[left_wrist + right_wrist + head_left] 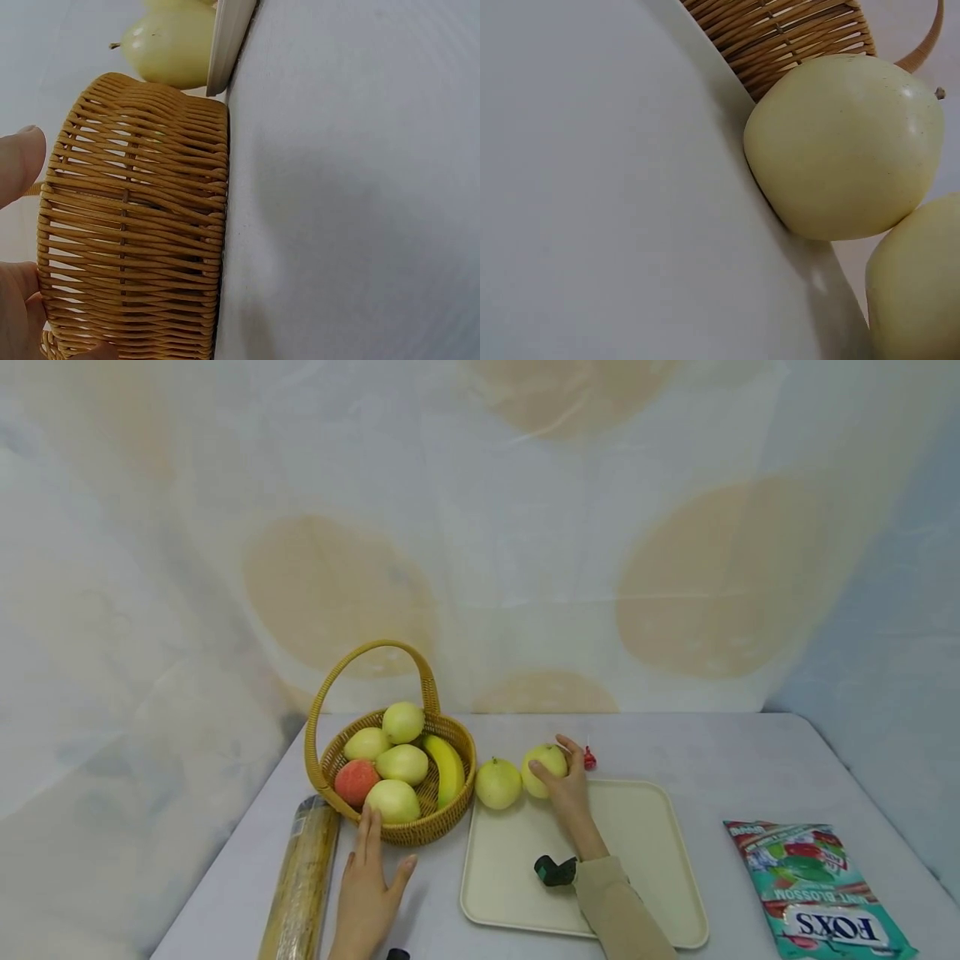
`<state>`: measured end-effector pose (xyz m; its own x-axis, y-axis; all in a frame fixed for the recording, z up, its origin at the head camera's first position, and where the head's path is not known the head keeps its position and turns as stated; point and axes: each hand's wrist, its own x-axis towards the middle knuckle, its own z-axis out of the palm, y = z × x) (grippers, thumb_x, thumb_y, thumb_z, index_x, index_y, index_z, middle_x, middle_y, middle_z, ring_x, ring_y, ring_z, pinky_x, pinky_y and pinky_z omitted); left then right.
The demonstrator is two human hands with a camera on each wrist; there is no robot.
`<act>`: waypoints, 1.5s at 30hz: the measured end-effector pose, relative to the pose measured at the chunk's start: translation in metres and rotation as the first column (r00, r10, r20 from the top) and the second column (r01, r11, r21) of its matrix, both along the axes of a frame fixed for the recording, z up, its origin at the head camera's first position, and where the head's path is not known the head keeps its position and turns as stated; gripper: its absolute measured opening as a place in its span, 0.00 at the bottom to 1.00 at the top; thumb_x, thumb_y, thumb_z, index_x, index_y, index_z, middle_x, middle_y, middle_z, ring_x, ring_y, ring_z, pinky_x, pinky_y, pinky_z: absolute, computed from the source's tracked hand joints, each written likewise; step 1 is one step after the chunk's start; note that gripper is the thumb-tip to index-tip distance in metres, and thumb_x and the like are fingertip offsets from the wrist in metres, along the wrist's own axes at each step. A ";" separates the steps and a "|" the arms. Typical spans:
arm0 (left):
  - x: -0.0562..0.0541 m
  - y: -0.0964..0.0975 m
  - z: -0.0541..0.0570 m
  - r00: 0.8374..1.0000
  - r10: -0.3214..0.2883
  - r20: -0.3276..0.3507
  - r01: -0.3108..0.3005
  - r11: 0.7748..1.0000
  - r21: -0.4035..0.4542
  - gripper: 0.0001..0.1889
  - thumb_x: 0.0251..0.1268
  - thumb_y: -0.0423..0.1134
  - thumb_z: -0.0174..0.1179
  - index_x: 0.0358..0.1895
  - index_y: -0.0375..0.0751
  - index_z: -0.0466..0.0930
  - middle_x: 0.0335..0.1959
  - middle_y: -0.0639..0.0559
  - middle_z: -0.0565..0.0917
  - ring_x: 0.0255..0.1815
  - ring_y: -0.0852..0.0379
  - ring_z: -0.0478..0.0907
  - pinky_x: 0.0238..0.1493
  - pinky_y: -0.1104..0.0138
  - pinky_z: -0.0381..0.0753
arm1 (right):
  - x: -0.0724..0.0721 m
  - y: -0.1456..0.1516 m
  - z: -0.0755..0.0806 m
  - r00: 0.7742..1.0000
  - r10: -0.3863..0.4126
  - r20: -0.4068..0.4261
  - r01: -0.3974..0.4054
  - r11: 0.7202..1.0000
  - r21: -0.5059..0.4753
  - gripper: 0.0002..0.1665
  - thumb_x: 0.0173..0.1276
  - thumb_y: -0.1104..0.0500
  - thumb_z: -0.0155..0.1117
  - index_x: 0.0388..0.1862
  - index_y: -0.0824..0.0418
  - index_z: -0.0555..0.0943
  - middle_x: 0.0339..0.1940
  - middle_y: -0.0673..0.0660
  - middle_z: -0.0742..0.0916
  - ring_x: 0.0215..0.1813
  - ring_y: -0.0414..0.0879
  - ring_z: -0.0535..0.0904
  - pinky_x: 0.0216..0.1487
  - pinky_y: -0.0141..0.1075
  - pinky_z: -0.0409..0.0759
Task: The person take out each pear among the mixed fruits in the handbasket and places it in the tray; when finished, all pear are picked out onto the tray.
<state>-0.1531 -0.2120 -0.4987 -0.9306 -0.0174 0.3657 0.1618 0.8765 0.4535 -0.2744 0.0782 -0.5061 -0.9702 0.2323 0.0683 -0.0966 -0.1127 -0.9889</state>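
Observation:
At the upper left of the tray (510,902), my right hand (572,793) holds a round yellow-green pear (538,768), thumb in front and fingers along its far right side. Just left of it, a second pear (498,783) sits between the tray's edge and the wicker basket (405,835). In the right wrist view both pears show, and that hand is out of sight. My left hand (369,889) touches the basket's near rim with extended fingers, beside a pear (393,802) inside. Its thumb stands apart from the weave in the left wrist view.
More pears, a red fruit (356,782) and a banana (447,772) lie in the basket. A long clear-wrapped pack (300,877) is left of it. Behind the tray lies a small red wrapped item (589,760). A green Fox's candy bag (817,889) lies at right.

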 end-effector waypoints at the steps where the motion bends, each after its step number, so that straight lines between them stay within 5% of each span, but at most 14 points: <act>1: 0.000 0.000 0.000 1.000 0.000 -0.003 0.000 1.000 0.000 0.45 0.65 0.47 0.63 0.77 0.35 0.46 0.79 0.39 0.48 0.61 0.30 0.73 0.58 0.30 0.64 | 0.000 0.000 0.000 1.000 0.002 -0.010 -0.002 1.000 0.003 0.40 0.62 0.67 0.66 0.71 0.60 0.60 0.65 0.64 0.72 0.64 0.52 0.68 0.69 0.46 0.63; 13: 0.001 0.001 0.001 1.000 0.003 -0.026 -0.003 1.000 0.001 0.45 0.63 0.47 0.64 0.76 0.33 0.48 0.79 0.38 0.49 0.61 0.30 0.73 0.57 0.32 0.66 | 0.002 0.004 -0.005 0.999 -0.006 -0.042 0.005 1.000 -0.017 0.34 0.72 0.62 0.57 0.73 0.63 0.58 0.60 0.67 0.78 0.50 0.29 0.74 0.54 0.18 0.68; 17: 0.001 0.002 0.001 0.999 -0.001 -0.032 0.001 1.000 -0.008 0.45 0.63 0.46 0.64 0.76 0.34 0.48 0.79 0.38 0.49 0.61 0.30 0.73 0.56 0.32 0.67 | 0.002 0.003 -0.007 0.998 -0.044 -0.054 0.045 0.999 0.009 0.29 0.78 0.54 0.48 0.73 0.64 0.59 0.62 0.67 0.77 0.61 0.43 0.75 0.64 0.29 0.68; 23: 0.000 0.000 0.001 0.999 0.006 -0.038 -0.007 1.000 -0.007 0.46 0.62 0.46 0.65 0.76 0.34 0.48 0.79 0.38 0.49 0.61 0.30 0.73 0.57 0.32 0.66 | 0.001 0.001 -0.008 0.998 -0.026 -0.059 0.031 0.996 0.086 0.33 0.80 0.48 0.38 0.74 0.67 0.55 0.70 0.73 0.68 0.74 0.65 0.60 0.76 0.56 0.52; 29: 0.000 0.000 0.000 0.999 0.007 -0.044 -0.008 1.000 -0.011 0.45 0.62 0.46 0.65 0.76 0.34 0.49 0.78 0.38 0.50 0.59 0.30 0.74 0.57 0.33 0.67 | 0.001 0.004 -0.005 0.994 -0.067 -0.087 0.075 0.993 0.091 0.32 0.80 0.48 0.37 0.74 0.66 0.55 0.70 0.72 0.68 0.74 0.65 0.59 0.76 0.56 0.52; 34: 0.002 0.000 -0.002 0.999 0.009 -0.043 -0.009 1.000 -0.019 0.46 0.63 0.47 0.64 0.76 0.34 0.48 0.79 0.38 0.50 0.60 0.30 0.74 0.56 0.33 0.67 | 0.001 0.009 0.006 0.988 -0.082 -0.133 0.083 0.997 0.003 0.31 0.80 0.50 0.41 0.74 0.66 0.55 0.70 0.70 0.68 0.75 0.62 0.59 0.76 0.54 0.53; 45: -0.001 0.000 -0.004 0.999 0.006 -0.042 -0.006 1.000 -0.006 0.46 0.63 0.48 0.64 0.77 0.36 0.47 0.79 0.40 0.49 0.60 0.29 0.74 0.57 0.33 0.67 | 0.003 -0.002 0.042 0.970 -0.018 -0.241 -0.001 0.997 -0.079 0.28 0.77 0.58 0.43 0.72 0.68 0.58 0.73 0.65 0.65 0.75 0.57 0.56 0.76 0.52 0.52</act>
<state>-0.1538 -0.2124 -0.5022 -0.9141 -0.0208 0.4049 0.1753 0.8802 0.4411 -0.2712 0.0764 -0.4636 -0.9252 0.2543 0.2816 -0.3327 -0.1869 -0.9243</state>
